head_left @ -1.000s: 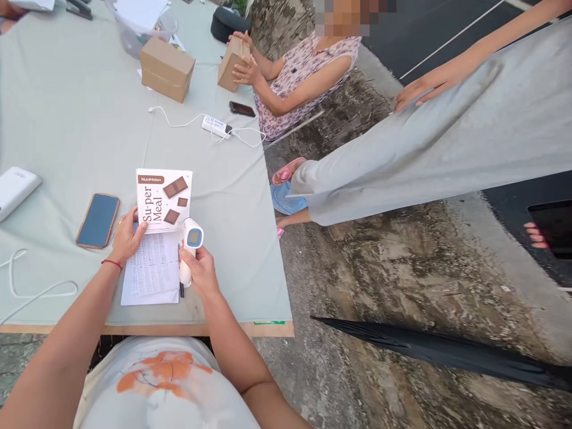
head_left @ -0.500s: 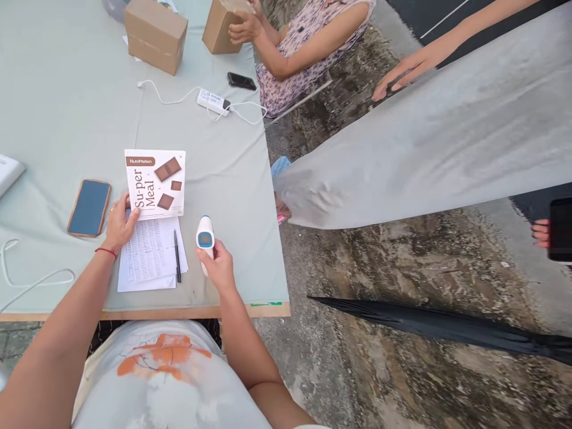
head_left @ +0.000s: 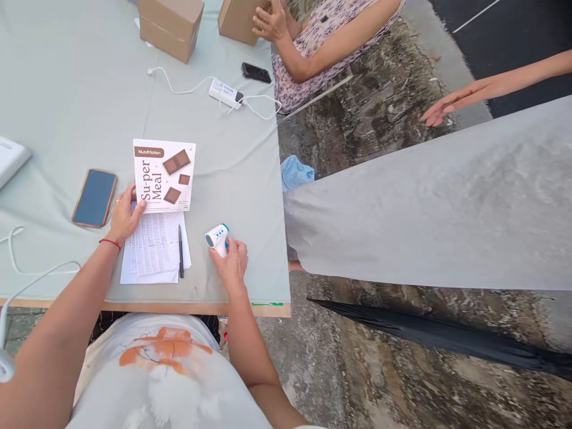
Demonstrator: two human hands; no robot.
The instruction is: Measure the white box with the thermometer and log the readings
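Observation:
My left hand (head_left: 126,215) grips the lower left corner of a white and brown "NutriMotion Su-per Meal" box (head_left: 156,173), its printed face turned up toward me. Below the box, sheets of paper (head_left: 154,247) with rows of handwriting lie on the table, partly covered. A black pen (head_left: 181,253) rests along their right side. My right hand (head_left: 233,262) is wrapped round the handle of a white and blue infrared thermometer (head_left: 217,237), tilted with its small screen facing left. Left of my left hand lies a smartphone (head_left: 94,198), screen up.
The cloth-covered table (head_left: 223,179) ends at my waist and on the right. Cardboard boxes (head_left: 170,30) stand at the back, near a co-worker's hand (head_left: 270,24). A power strip (head_left: 224,93), a black phone (head_left: 256,72) and white cables lie around. Another person's arm (head_left: 491,89) reaches in at right.
My right hand has turned the thermometer, so its side with blue buttons shows. The person in grey at right has shifted, the arm moving right. My left hand keeps hold of the box.

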